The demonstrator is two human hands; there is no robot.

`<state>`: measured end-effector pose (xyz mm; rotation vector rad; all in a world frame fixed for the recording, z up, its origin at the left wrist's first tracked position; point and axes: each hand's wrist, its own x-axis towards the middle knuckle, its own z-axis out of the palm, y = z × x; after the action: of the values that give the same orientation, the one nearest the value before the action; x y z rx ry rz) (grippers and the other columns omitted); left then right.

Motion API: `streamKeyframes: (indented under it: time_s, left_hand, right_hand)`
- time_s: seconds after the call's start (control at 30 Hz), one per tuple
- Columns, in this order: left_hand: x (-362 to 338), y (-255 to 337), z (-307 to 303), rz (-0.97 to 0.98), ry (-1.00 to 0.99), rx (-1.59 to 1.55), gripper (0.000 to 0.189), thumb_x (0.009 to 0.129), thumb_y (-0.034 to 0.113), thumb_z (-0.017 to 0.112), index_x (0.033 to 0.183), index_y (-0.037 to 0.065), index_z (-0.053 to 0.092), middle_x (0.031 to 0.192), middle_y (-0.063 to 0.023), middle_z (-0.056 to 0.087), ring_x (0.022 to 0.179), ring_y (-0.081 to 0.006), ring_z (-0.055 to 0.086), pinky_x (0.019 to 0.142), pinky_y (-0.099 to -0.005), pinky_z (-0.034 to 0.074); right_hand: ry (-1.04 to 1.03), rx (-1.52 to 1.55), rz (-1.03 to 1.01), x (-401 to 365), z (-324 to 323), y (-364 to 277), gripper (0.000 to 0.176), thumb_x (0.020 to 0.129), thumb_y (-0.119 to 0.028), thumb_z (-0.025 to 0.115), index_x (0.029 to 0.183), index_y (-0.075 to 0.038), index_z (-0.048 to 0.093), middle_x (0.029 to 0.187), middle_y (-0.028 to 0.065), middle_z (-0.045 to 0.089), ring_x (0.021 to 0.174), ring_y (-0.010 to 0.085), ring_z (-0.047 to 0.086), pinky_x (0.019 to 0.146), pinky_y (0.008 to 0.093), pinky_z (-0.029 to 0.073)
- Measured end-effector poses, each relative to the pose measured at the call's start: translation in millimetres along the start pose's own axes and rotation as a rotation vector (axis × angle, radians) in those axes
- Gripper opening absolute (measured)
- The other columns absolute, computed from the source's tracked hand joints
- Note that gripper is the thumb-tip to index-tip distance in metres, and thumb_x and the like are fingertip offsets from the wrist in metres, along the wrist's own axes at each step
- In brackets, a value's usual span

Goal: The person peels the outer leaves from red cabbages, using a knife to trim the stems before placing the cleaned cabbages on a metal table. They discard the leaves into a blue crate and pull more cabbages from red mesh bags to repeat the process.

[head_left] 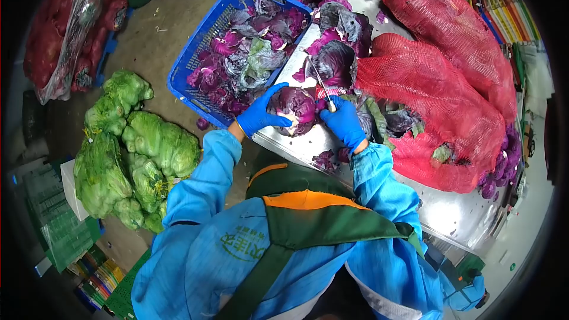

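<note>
In the head view my left hand point(265, 111), in a blue glove, grips the side of a red cabbage point(296, 105) with its pale stem end turned toward me. My right hand point(344, 121), also gloved, is closed around the handle of a knife point(320, 80) just right of the cabbage. The narrow blade points up and away from me. Both hands are over the metal table point(296, 145). A blue plastic crate point(195, 41) full of purple leaves stands just beyond my left hand. More loose cabbage leaves point(335, 62) lie past the knife.
Red mesh sacks point(438, 83) of cabbages cover the table's right side. Green net bags point(136, 160) of leafy vegetables lie on the floor at left. Red sacks point(74, 41) stand farther back. Another person point(465, 287) is partly visible at lower right.
</note>
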<state>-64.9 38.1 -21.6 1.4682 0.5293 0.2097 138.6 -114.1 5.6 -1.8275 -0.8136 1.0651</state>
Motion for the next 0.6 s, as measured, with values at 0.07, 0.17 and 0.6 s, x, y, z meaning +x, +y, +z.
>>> streamKeyframes:
  time_s: [0.07, 0.17, 0.6]
  left_hand:
    - [3, 6, -3, 0.001, -0.035, -0.024, 0.099, 0.062, 0.023, 0.089, 0.143, 0.009, 0.035, 0.141, -0.0145, 0.041, 0.132, -0.0249, 0.038, 0.112, -0.0368, 0.029]
    - [2, 16, -6, -0.034, -0.068, -0.025, 0.103, 0.06, 0.015, 0.088, 0.146, 0.009, 0.031, 0.144, -0.011, 0.038, 0.133, -0.0225, 0.036, 0.113, -0.0364, 0.027]
    - [-2, -2, 47, 0.096, 0.491, -0.228, 0.105, 0.062, 0.014, 0.089, 0.145, 0.005, 0.025, 0.139, -0.0145, 0.039, 0.126, -0.0242, 0.043, 0.103, -0.0372, 0.041]
  right_hand:
    - [0.084, -0.07, -0.183, 11, 3, 9, 0.016, 0.074, -0.011, 0.068, 0.088, -0.003, 0.065, 0.072, 0.0133, 0.064, 0.062, 0.0182, 0.056, 0.062, 0.033, 0.047]
    - [0.234, -0.287, -0.106, 24, 2, 41, 0.015, 0.076, -0.012, 0.068, 0.087, -0.002, 0.064, 0.07, 0.0186, 0.062, 0.063, 0.0216, 0.061, 0.062, 0.0346, 0.048]
    - [-0.219, 0.246, 0.254, 18, -4, 5, 0.035, 0.083, -0.027, 0.074, 0.103, 0.0, 0.066, 0.076, 0.0038, 0.065, 0.064, 0.0108, 0.058, 0.058, 0.0235, 0.047]
